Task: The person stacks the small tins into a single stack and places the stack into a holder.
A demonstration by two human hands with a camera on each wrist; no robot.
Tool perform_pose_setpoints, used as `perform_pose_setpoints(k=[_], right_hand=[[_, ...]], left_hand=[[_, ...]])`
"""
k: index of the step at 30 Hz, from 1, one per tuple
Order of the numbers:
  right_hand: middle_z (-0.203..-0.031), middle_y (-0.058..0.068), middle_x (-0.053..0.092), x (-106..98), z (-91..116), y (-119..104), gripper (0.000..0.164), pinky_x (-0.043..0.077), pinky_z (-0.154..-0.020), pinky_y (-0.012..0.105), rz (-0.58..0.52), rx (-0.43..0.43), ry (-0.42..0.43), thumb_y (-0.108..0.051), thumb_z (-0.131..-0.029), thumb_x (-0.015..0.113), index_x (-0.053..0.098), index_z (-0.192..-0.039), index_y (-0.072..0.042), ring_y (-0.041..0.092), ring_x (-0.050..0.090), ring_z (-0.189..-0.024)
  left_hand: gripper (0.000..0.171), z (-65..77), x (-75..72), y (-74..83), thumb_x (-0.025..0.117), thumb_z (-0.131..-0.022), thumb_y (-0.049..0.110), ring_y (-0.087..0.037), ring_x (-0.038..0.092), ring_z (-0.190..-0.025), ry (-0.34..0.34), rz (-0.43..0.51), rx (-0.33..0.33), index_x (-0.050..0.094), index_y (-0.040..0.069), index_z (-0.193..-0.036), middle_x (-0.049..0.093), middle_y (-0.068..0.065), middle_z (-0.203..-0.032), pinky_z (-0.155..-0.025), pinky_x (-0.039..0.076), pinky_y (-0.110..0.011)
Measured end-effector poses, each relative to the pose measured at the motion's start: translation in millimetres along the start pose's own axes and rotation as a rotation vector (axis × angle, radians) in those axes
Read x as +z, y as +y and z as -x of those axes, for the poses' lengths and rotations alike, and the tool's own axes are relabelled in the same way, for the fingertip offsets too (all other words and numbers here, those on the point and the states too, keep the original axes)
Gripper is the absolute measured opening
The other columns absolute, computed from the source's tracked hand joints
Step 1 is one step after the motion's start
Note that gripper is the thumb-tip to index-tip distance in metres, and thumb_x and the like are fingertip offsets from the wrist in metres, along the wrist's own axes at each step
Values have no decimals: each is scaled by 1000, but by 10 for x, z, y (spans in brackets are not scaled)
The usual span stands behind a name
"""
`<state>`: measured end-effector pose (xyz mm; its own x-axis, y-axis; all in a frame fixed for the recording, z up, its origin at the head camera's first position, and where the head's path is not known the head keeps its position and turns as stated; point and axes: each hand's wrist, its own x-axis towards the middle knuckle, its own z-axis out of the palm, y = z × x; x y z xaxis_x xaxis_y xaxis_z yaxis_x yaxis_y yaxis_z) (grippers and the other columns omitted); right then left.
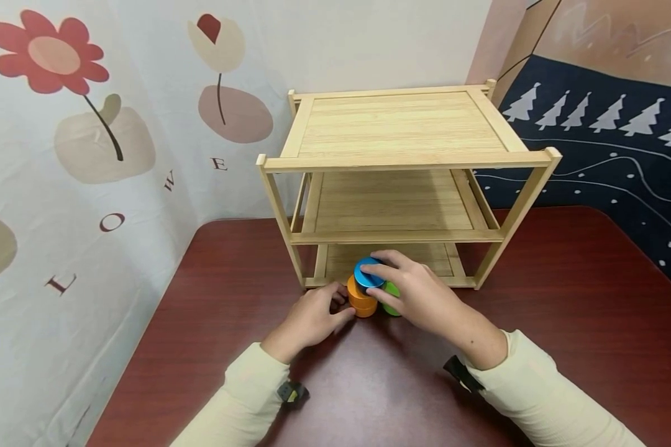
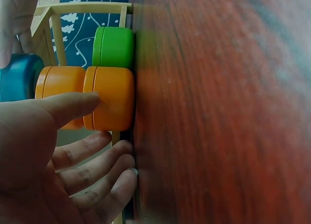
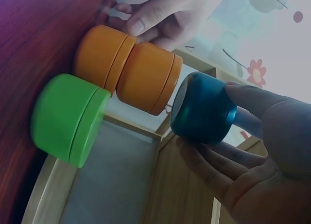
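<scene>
Two small orange lidded tins stand one on top of the other on the table. Beside them, to the right, sits a single green tin, partly behind my right hand in the head view. My right hand grips a blue tin between thumb and fingers, just above the upper orange tin. In the right wrist view a narrow gap shows between the blue and the upper orange tin. To the left of the stack is my left hand, its thumb at the lower orange tin and its fingers loosely bent around nothing.
Directly behind the tins stands a three-tier wooden rack, its front legs on the reddish-brown table. A patterned cloth hangs at the left and back, with a dark tree-patterned one at the right.
</scene>
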<state>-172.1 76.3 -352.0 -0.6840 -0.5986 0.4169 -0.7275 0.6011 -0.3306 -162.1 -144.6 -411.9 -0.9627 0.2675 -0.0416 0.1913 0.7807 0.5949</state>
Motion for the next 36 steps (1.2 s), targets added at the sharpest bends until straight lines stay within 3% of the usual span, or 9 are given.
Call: perform_pose_setpoints(k=[36], right_hand=[[-135,13,59,90,-43,-27,39,60,-79,35,-13,-10,-37,-25,-95,70,65,-132,-14,25,71,-101]], left_hand=[[26,18,-11,9,69,-95,32,-18,68,-99,-4,-1,0,65,15,-114,72,0,-105,-84,55,-40]])
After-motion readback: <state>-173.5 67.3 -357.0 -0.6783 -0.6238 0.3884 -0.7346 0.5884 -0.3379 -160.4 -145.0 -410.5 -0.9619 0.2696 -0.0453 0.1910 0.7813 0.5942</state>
